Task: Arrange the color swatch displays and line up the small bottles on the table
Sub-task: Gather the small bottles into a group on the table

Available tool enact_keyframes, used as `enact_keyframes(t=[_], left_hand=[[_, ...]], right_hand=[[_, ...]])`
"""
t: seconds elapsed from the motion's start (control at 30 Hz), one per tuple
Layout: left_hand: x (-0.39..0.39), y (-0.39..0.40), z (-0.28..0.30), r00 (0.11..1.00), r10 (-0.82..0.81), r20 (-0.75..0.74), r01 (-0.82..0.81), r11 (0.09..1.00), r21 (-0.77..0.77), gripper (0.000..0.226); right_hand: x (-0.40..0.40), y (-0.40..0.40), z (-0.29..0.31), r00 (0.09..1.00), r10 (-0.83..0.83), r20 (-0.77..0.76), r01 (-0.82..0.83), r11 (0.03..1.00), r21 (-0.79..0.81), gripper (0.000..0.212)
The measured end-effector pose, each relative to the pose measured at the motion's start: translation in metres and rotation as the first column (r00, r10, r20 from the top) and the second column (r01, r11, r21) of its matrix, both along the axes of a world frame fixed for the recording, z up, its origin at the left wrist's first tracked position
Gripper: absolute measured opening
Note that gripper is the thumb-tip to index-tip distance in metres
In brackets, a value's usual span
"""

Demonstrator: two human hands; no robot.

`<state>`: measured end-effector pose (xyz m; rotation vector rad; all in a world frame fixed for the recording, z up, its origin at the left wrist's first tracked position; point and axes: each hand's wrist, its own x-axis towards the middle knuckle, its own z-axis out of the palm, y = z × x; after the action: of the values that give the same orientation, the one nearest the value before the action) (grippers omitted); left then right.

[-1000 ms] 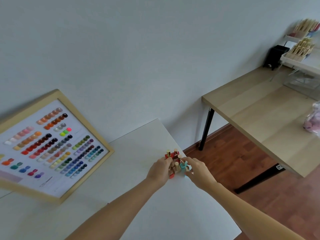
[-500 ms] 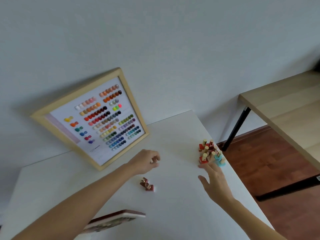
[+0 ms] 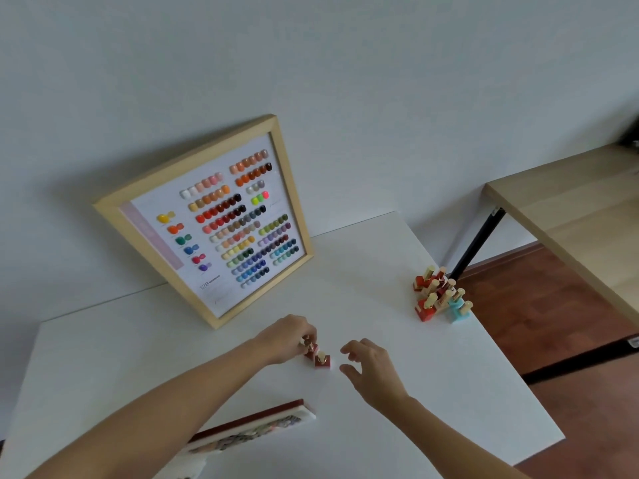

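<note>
Well behind the left hand (image 3: 288,338), the framed swatch display (image 3: 214,219) is leaned against the wall, apparently so its colours face the room. A dark red bottle (image 3: 308,348) is pinched in that hand's grip and stood on the white table (image 3: 449,392), touching a second red bottle (image 3: 322,360), seemingly to start a row. Just right of the pair, the right hand (image 3: 368,366) is held released, grasping nothing. Far right of it, the remaining bottles (image 3: 441,293) are clustered by the table's corner. A wooden desk (image 3: 570,216) and reddish floor (image 3: 539,305) lie beyond.
</note>
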<state>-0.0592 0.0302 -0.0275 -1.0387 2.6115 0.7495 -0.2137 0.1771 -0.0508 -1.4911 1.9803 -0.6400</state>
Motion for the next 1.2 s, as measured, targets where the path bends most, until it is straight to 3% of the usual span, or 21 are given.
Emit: enact_keyframes(t=[0.3, 0.6, 0.87, 1.2], left_hand=[[0.014, -0.008, -0.004, 0.997, -0.019, -0.074, 0.015, 0.999, -0.050, 0.020], [0.016, -0.016, 0.013, 0.982, 0.027, -0.185, -0.048, 0.993, -0.109, 0.021], [-0.042, 0.002, 0.034, 0.978, -0.013, -0.208, -0.007, 0.995, -0.097, 0.017], [-0.175, 0.047, 0.052, 0.988, -0.064, -0.142, 0.054, 0.996, -0.068, 0.010]], right_hand=[[0.029, -0.028, -0.008, 0.997, -0.064, 0.034, 0.063, 0.998, 0.025, 0.029], [0.025, -0.024, -0.009, 0.993, -0.099, 0.070, 0.096, 0.994, 0.045, 0.016], [-0.056, 0.033, -0.004, 0.980, -0.200, 0.025, 0.200, 0.980, -0.019, 0.012], [-0.181, 0.077, 0.009, 0.940, -0.342, -0.017, 0.341, 0.939, -0.036, 0.014]])
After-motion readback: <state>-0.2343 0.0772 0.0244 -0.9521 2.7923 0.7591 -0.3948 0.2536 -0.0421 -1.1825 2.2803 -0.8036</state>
